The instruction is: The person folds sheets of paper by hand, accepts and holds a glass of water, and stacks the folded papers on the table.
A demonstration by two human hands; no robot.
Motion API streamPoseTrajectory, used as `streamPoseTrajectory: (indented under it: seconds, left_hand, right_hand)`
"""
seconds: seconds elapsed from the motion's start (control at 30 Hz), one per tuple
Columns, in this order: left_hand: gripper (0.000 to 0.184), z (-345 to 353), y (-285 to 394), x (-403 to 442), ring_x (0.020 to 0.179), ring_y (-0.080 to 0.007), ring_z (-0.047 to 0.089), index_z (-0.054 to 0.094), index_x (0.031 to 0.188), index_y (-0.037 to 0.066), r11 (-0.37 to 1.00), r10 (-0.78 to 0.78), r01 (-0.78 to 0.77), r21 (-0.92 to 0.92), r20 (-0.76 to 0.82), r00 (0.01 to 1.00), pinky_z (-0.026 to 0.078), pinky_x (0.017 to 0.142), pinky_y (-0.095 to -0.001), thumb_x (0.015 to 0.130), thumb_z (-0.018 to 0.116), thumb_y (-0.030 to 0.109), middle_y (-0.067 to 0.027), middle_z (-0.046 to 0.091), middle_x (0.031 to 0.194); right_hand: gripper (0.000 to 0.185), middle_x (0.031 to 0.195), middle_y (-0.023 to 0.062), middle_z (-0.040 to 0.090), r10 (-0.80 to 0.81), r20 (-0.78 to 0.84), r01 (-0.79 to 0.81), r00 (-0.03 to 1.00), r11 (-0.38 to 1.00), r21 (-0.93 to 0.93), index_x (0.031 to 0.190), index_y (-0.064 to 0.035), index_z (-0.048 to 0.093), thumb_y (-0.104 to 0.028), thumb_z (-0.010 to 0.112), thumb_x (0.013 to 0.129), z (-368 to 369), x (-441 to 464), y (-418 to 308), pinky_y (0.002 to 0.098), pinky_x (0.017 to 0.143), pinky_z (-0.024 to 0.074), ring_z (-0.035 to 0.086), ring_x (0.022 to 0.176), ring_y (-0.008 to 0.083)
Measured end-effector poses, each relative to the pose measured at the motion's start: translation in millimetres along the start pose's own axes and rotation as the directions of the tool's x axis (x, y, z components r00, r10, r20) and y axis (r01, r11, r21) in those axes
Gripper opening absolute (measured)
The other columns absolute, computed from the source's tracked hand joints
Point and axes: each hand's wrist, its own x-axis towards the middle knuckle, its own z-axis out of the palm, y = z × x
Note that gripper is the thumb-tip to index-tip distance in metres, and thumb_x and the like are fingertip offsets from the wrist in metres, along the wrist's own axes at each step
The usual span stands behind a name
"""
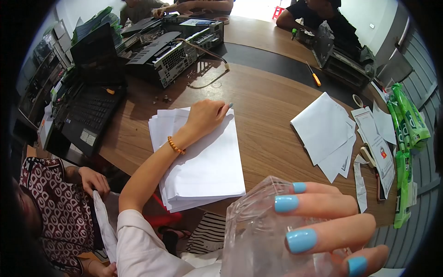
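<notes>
My right hand (pixel 323 221), its nails painted light blue, is wrapped round a clear faceted plastic cup (pixel 251 221) very close to the camera. The cup's lower part runs out of the picture. My left hand (pixel 207 117), with a beaded bracelet (pixel 176 145) on the wrist, rests closed on the top edge of a stack of white paper (pixel 207 171). Its curled fingers face down, so anything inside them is hidden. The sheets lie slightly fanned at the table's near edge.
An opened computer case (pixel 184 55) with a loose cable stands at the back left, beside a black laptop (pixel 92 101). More white sheets (pixel 325 131), a yellow screwdriver (pixel 316 79) and green packs (pixel 406 120) lie rightward. A person in patterned clothing (pixel 50 203) sits left; others sit across.
</notes>
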Motion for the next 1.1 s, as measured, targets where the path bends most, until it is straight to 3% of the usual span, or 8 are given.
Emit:
streamPoseTrajectory:
  seconds: [0.13, 0.23, 0.43, 0.53, 1.1]
  left_hand:
    - [0.034, -2, 1, 0, 0.046, -0.0297, 0.049, 0.052, 0.055, 0.004, 1.0, -0.015, 0.015, 0.006, 0.029, 0.999, 0.037, 0.045, -0.0387, 0.081, 0.047, 0.025, -0.0132, 0.049, 0.048]
    - [0.034, -2, 2, 0, 0.046, -0.0296, 0.049, 0.052, 0.055, 0.004, 1.0, -0.013, 0.013, -0.018, 0.029, 0.999, 0.037, 0.045, -0.0387, 0.081, 0.047, 0.025, -0.0132, 0.049, 0.048]
    - [0.033, -1, 0, 0, 0.046, -0.0294, 0.049, 0.052, 0.055, 0.004, 1.0, 0.001, -0.001, 0.01, 0.02, 1.0, 0.038, 0.045, -0.0382, 0.081, 0.047, 0.024, -0.0132, 0.049, 0.048]
    - [0.033, -1, 0, 0, 0.046, -0.0293, 0.05, 0.052, 0.055, 0.005, 1.0, 0.003, -0.003, 0.011, 0.016, 1.0, 0.038, 0.046, -0.0381, 0.081, 0.048, 0.024, -0.0132, 0.049, 0.048]
    - [0.032, -1, 0, 0, 0.045, -0.0288, 0.049, 0.053, 0.055, 0.004, 1.0, 0.004, -0.004, -0.003, 0.004, 1.0, 0.037, 0.045, -0.0373, 0.081, 0.048, 0.023, -0.0131, 0.05, 0.049]
  right_hand:
    - [0.023, 0.081, 0.0011, 0.049, 0.038, 0.051, -0.035, 0.998, 0.998, -0.046, 0.103, -0.0191, 0.036, -0.028, 0.044, 0.084, -4, -1, 0, 0.0405, 0.073, 0.0479, 0.056, 0.075, 0.0249]
    - [0.026, 0.081, 0.0008, 0.049, 0.034, -0.019, -0.035, 0.999, 0.999, -0.027, 0.106, -0.0197, 0.035, -0.029, 0.045, 0.083, -1, -3, -2, 0.0404, 0.074, 0.0481, 0.056, 0.077, 0.0241]
    - [0.029, 0.082, 0.0002, 0.048, 0.079, 0.069, -0.074, 0.994, 0.995, -0.073, 0.109, -0.021, 0.035, -0.028, 0.045, 0.083, -6, -1, -6, 0.0405, 0.075, 0.0479, 0.055, 0.079, 0.0237]
    - [0.03, 0.083, 0.0001, 0.048, 0.08, 0.018, -0.079, 0.997, 0.996, -0.045, 0.109, -0.0215, 0.035, -0.029, 0.045, 0.083, -3, -2, -7, 0.0413, 0.076, 0.0471, 0.055, 0.08, 0.0236]
    - [0.03, 0.083, 0.0016, 0.049, 0.12, 0.09, -0.111, 0.989, 0.989, -0.103, 0.108, -0.0203, 0.036, -0.028, 0.047, 0.081, -10, -2, -11, 0.0424, 0.077, 0.0451, 0.055, 0.08, 0.0251]
